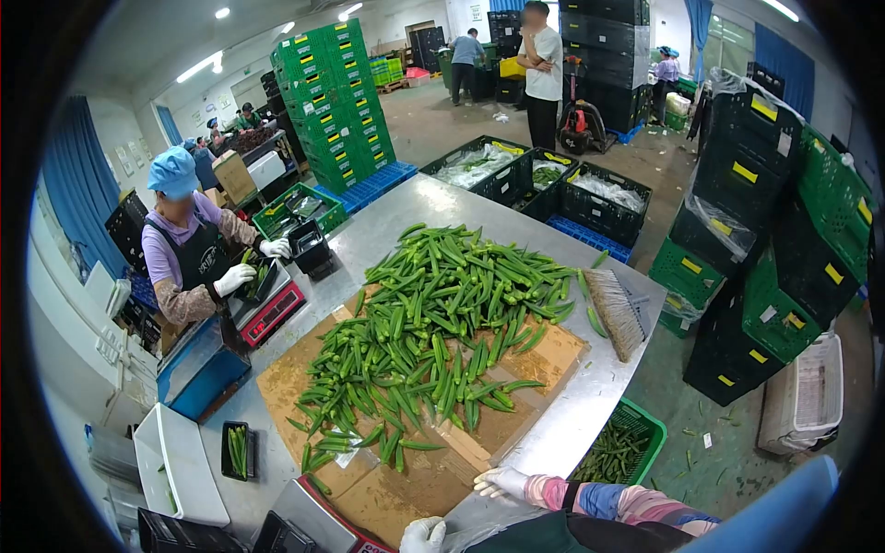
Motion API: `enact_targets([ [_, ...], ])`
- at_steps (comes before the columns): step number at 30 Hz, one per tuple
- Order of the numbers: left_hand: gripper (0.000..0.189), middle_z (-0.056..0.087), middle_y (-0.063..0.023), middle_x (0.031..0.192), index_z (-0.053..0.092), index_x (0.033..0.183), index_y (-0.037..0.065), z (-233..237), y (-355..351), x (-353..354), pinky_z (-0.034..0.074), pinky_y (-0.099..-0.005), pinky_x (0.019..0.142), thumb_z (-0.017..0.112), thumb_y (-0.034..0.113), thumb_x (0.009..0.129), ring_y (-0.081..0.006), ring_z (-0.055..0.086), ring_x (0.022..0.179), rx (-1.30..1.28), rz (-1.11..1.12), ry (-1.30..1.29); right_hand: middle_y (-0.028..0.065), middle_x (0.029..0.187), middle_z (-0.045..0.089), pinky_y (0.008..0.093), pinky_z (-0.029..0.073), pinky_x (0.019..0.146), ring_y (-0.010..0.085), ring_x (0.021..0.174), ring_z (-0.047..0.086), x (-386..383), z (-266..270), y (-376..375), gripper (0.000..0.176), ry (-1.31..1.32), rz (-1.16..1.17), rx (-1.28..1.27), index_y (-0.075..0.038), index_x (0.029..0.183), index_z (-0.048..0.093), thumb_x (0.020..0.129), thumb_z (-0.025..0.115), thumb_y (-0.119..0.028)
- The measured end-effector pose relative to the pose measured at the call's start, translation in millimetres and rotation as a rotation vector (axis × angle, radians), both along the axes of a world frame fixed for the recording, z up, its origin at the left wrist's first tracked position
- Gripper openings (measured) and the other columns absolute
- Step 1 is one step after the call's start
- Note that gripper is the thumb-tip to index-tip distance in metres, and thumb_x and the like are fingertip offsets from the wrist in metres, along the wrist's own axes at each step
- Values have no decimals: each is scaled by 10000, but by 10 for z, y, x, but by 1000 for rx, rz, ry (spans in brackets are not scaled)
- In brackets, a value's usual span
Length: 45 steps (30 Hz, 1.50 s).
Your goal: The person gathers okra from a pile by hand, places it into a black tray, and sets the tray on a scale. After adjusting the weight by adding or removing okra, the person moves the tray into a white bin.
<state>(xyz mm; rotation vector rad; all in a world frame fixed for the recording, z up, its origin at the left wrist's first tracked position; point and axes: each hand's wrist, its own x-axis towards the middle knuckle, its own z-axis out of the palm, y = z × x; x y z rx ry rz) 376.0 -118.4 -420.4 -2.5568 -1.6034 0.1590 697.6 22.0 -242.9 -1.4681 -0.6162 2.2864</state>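
Note:
A large pile of green okra [442, 313] lies on flattened cardboard [392, 507] on the metal table. My right hand [502, 482], in a white glove, rests with fingers stretched out at the cardboard's near edge, apart from the okra. At the bottom edge, my left hand [422, 535], also gloved, is curled and partly cut off; what it holds, if anything, is hidden. Left of it stands a scale [323, 525] with a red front. Beyond that is a small black tray [238, 452] with a few okra pods. Clear plastic [489, 521] lies beside my right hand.
Across the table, a co-worker [198, 244] handles a tray of okra on a red scale [272, 313]. A brush [613, 313] lies at the right edge. Below is a green crate of okra [656, 433]. Stacked crates [761, 240] stand right; a white bin [175, 465] sits left.

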Motion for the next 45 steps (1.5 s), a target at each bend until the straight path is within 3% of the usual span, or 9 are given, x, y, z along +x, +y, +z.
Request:
enact_targets([
  [26, 246, 659, -178, 1105, 679, 1103, 26, -72, -127, -93, 479, -410, 941, 586, 226, 994, -350, 605, 1069, -80, -15, 47, 152, 1350, 632, 365, 597, 858, 274, 1168, 663, 62, -432, 63, 412, 219, 48, -128, -36, 1445, 477, 1072, 460, -209],
  [28, 239, 679, -173, 1090, 699, 1087, 28, 320, -112, -89, 493, -409, 933, 619, 220, 970, -340, 626, 1053, -215, 146, -275, 150, 1373, 616, 370, 576, 901, 281, 1222, 627, 125, -486, 85, 417, 361, 70, -83, -43, 1446, 476, 1075, 452, -232],
  [29, 236, 689, -170, 1082, 709, 1078, 29, 1252, 84, 152, 500, -409, 929, 636, 218, 958, -335, 637, 1045, -309, 291, -542, 149, 1384, 607, 372, 566, 922, 284, 1249, 608, 153, -592, 36, 420, 435, 83, -75, -47, 1446, 476, 1077, 448, -244],
  [30, 233, 699, -167, 1075, 719, 1070, 30, 2062, 276, 388, 507, -409, 925, 652, 215, 946, -330, 647, 1037, -363, 405, -750, 139, 1390, 600, 388, 545, 946, 287, 1270, 582, 146, -1291, 71, 445, 944, 109, -183, -64, 1468, 453, 1075, 445, -273],
  [32, 228, 719, -162, 1059, 739, 1054, 31, 3044, 605, 711, 521, -409, 916, 686, 209, 922, -320, 668, 1022, -401, 524, -973, 83, 1172, 657, 350, 567, 837, 241, 1044, 652, 151, -792, 122, 276, 556, 16, -96, -69, 1280, 564, 1040, 519, -197],
  [34, 270, 704, -168, 1129, 711, 1139, 14, 3233, 811, 709, 515, -394, 959, 697, 165, 915, -313, 665, 1067, -388, 590, -1044, 59, 1024, 709, 306, 573, 768, 196, 881, 693, 221, 81, 226, 232, 384, -225, -131, -53, 1210, 636, 1010, 566, -147],
  [36, 271, 695, -150, 1188, 691, 1188, 2, 3247, 1064, 603, 496, -350, 1005, 683, 108, 939, -258, 654, 1132, -357, 596, -1128, 49, 989, 730, 242, 524, 696, 113, 814, 666, 336, 387, 421, 264, 73, -187, 336, -11, 1222, 668, 1003, 545, -95],
  [42, 464, 563, -196, 1420, 531, 1396, -42, 3429, 2234, 661, 387, -353, 1135, 640, 124, 977, -274, 524, 1340, -182, 484, -1115, 168, 1152, 706, 353, 542, 899, 257, 1015, 702, 761, 556, 1466, 308, -718, -273, 1070, -13, 1267, 642, 983, 606, -127],
  [45, 487, 563, -193, 1424, 545, 1396, -3, 3345, 2941, 921, 361, -376, 1158, 663, 174, 959, -307, 494, 1369, -90, 362, -1015, 151, 1246, 643, 413, 462, 1015, 344, 1168, 575, 663, 696, 2027, 378, -932, -90, 1235, -70, 1296, 627, 939, 626, -195],
])
